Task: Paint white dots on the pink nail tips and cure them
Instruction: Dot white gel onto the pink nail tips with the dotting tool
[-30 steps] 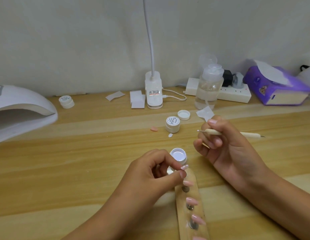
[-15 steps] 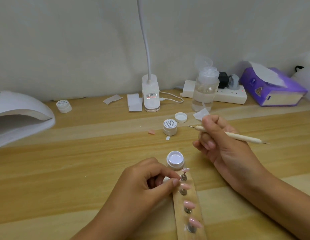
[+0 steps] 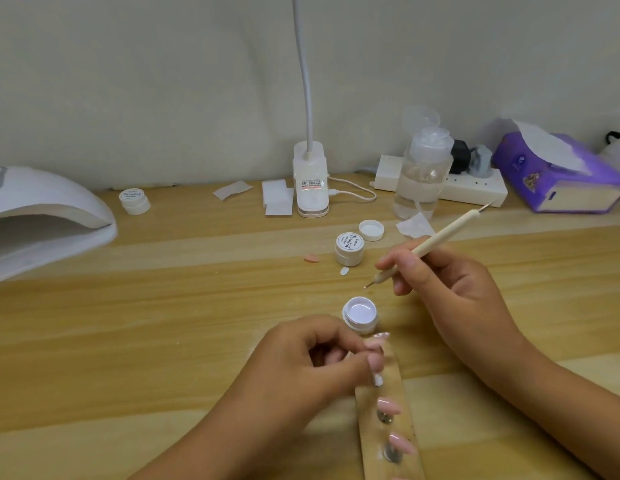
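Observation:
A wooden strip (image 3: pixel 402 393) lies near the front edge with several pink nail tips (image 3: pixel 389 406) on small metal stands. My left hand (image 3: pixel 301 368) pinches the stand of a tip near the strip's far end. Just beyond it sits an open pot of white gel (image 3: pixel 360 313). My right hand (image 3: pixel 450 289) grips a cream dotting tool (image 3: pixel 440 239) like a pen, its metal point aimed down-left a little above and right of the pot. A white curing lamp (image 3: pixel 42 216) stands at the far left.
A closed gel jar (image 3: pixel 349 248), its loose lid (image 3: pixel 371 230), a stray pink tip (image 3: pixel 312 258) and a white chip (image 3: pixel 344 270) lie mid-table. At the back stand a clip lamp (image 3: pixel 310 181), a clear pump bottle (image 3: pixel 424 174), a power strip (image 3: pixel 475 190), a purple tissue pack (image 3: pixel 558 174), another jar (image 3: pixel 134 200).
My right hand turned the dotting tool from lying level to slanting, its point swinging down toward the open pot. My left hand kept its hold at the strip's far end.

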Demonstrator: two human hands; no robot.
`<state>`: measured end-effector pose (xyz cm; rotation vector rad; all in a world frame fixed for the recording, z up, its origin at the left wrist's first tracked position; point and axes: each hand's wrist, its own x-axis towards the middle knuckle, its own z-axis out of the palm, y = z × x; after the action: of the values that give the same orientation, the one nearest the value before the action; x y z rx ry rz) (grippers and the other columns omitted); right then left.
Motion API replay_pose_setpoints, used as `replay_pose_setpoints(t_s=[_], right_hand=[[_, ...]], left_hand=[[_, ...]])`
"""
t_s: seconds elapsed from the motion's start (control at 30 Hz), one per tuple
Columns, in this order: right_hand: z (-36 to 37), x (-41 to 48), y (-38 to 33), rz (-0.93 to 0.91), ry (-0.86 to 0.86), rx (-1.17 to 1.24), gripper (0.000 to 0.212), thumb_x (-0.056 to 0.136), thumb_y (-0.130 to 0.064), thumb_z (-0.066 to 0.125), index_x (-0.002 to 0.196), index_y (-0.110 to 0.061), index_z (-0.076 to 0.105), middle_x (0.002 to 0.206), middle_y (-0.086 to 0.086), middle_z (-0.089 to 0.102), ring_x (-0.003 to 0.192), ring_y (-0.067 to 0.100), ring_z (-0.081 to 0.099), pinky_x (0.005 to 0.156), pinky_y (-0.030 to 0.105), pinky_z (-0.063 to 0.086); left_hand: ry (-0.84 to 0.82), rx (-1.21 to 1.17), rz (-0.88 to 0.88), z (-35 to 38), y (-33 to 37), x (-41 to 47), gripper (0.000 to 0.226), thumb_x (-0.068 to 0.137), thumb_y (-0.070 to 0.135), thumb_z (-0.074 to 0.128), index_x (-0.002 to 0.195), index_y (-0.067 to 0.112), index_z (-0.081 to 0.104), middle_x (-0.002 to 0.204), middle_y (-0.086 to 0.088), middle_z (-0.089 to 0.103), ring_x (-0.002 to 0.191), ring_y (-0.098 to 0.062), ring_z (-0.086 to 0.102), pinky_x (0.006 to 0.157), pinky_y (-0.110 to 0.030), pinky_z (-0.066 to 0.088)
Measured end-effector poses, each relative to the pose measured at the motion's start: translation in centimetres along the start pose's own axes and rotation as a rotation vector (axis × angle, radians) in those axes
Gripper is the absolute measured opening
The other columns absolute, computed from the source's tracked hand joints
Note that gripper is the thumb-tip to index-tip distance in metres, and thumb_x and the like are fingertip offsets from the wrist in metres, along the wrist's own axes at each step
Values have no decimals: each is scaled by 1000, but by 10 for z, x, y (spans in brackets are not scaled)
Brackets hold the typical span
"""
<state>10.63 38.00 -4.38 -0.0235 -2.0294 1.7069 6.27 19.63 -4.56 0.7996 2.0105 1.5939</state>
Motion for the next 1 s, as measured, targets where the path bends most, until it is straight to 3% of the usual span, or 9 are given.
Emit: replay_pose_setpoints(t_s=[0.1,0.23,0.3,0.43,0.67,0.83,1.0], right_hand=[[0,-2,2,9,-35,-71,28,89,-46,55,84,-26,73,69,-6,61,70,4,56,72,12,43],[2,-3,2,-32,-47,-158,19,86,-44,56,86,-33,71,78,-13,65,72,9,54,72,13,43],[2,-4,3,-52,-55,-182,18,87,-42,56,83,-32,71,79,-14,66,69,6,52,70,12,42],[2,-4,3,-74,-77,-225,18,88,-44,54,82,-33,66,74,-13,63,66,6,50,68,13,41],[2,-4,3,-97,-94,-266,21,88,-44,54,82,-28,65,77,-5,63,66,8,51,67,13,42],[4,-4,3,-102,-107,-249,16,88,-42,56,85,-30,66,78,-4,63,69,9,53,68,14,43],[3,-4,2,-108,-105,-242,15,87,-41,57,86,-29,66,79,-2,63,70,12,53,68,16,44]], left_hand=[[158,-289,0,-6,3,1,8,66,31,78,71,28,72,69,6,65,60,-4,52,54,-10,39],[269,-474,-6,-11,5,2,13,72,33,73,80,23,69,75,-1,71,68,-7,65,54,-14,47],[276,-488,-15,-10,5,3,16,71,33,69,81,22,68,76,-3,72,71,-8,66,58,-15,49],[259,-453,-17,-10,4,4,12,72,27,81,80,30,73,76,5,70,69,-3,62,61,-13,48],[231,-425,14,-11,5,4,4,71,30,73,73,30,70,72,12,66,65,-1,56,63,-11,47],[228,-399,-1,-11,3,4,10,72,29,81,73,30,71,72,9,67,76,0,61,65,-10,47],[224,-423,-5,-11,1,4,3,72,27,72,74,29,72,71,10,66,63,-3,56,63,-13,48]])
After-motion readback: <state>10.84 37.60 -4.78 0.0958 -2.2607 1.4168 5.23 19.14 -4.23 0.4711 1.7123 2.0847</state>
